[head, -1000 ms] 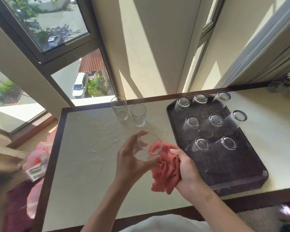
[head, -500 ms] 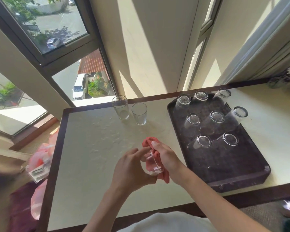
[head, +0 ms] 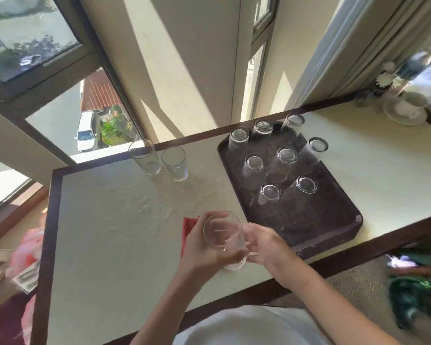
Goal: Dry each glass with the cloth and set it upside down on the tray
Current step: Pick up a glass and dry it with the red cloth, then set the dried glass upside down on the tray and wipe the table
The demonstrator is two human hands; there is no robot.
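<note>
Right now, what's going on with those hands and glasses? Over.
Left hand and right hand both on one glass, mouth up. Cloth behind left hand. Eight glasses inverted on tray. Nothing blocking.

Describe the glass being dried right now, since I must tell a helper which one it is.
On the cream table, left of the dark tray, both hands hold one glass. Unlike the two upright glasses by the window, it is held above the tabletop, mouth toward the camera.

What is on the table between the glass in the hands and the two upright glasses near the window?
In the head view that stretch of table is bare between the held glass and the two upright glasses; only the red cloth shows beside the left hand.
</note>
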